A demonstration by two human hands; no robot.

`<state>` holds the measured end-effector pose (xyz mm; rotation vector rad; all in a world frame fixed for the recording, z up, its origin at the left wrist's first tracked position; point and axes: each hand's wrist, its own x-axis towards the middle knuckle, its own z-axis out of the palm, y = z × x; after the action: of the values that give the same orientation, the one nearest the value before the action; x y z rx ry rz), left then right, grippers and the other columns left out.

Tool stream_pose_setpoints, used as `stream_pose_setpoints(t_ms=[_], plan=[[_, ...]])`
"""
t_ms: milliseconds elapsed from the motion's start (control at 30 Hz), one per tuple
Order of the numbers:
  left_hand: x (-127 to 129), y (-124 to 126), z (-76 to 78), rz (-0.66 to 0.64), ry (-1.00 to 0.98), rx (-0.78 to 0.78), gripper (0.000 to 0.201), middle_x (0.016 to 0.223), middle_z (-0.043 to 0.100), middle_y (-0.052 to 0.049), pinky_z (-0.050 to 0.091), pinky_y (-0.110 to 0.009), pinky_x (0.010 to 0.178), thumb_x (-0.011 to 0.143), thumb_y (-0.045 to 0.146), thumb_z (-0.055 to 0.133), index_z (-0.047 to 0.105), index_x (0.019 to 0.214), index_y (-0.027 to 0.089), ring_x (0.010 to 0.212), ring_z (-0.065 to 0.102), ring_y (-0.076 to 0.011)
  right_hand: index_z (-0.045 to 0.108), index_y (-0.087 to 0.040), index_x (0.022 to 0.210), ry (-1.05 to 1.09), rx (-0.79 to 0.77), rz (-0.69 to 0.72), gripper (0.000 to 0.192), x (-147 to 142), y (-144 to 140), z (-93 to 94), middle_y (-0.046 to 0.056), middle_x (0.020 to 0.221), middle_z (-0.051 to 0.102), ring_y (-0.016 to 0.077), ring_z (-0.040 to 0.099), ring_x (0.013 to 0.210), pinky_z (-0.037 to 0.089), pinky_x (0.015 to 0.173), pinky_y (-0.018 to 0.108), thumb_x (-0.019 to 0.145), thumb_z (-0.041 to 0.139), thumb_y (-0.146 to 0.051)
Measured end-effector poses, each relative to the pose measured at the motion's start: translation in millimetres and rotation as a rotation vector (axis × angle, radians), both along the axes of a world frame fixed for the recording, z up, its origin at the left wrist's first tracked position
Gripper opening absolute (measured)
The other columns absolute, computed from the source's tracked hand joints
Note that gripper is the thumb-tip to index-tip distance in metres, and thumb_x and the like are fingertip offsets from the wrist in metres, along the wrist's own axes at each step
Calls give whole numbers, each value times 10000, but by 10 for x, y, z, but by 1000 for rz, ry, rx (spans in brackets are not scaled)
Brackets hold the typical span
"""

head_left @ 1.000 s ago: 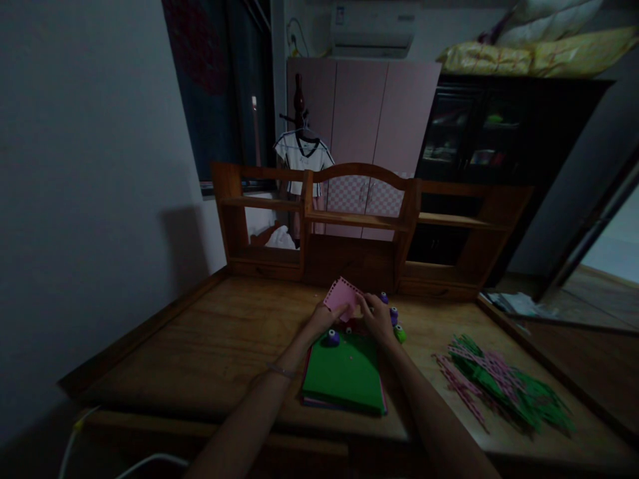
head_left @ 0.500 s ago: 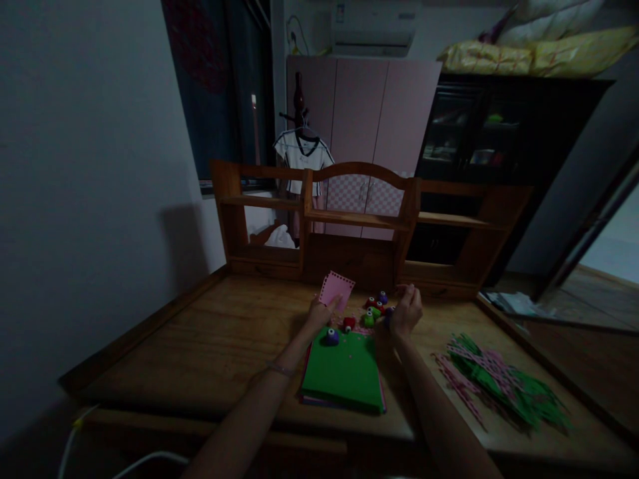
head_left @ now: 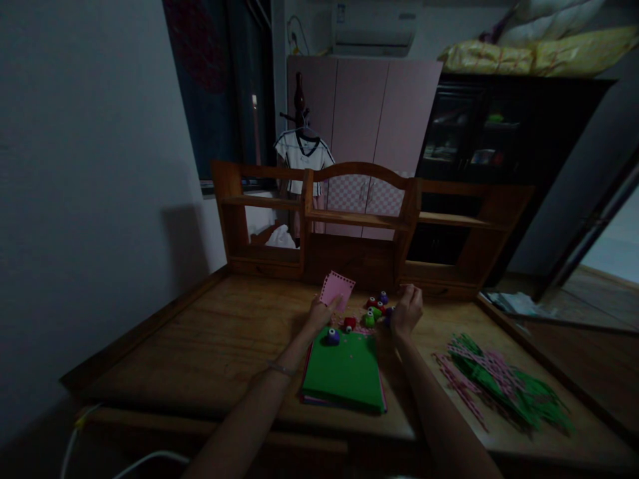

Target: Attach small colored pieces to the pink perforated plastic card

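My left hand grips a pink sheet of paper with a row of small holes along its edges, held up over the table. To the right, my right hand is closed with its fingertips pinched together. A thin pale sliver seems to show at those fingertips, too small to name. Between the hands stand several small red, green and purple things with white eye-like spots, among them a green one and a red one. A purple one rests on the stack of green sheets below my left hand.
Tiny pink paper bits lie around the small eyed things. A pile of green and pink punched strips spreads on the right of the wooden table. A wooden shelf unit borders the back edge, and a wall rises on the left.
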<state>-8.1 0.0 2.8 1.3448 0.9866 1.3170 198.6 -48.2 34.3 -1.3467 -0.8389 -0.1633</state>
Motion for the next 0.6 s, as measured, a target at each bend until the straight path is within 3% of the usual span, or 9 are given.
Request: stream_pose_setpoints(t_ms=[400,600], plan=[[0,89,-87,22,103,184,337,740,661,-96,468,-243,670,704,433,633,666,780,106,727,612,-169,548,-169,852,180,67,40,466,132,26,1,68,805,576,195,518,732,349,698,299,924,224,-495],[-12,52,-61,7,152,132,396,697,652,-92,445,-224,549,711,481,613,658,772,92,598,586,-143,560,-160,838,182,52,52,493,95,16,15,66,786,574,189,516,722,354,696,291,921,220,-506]])
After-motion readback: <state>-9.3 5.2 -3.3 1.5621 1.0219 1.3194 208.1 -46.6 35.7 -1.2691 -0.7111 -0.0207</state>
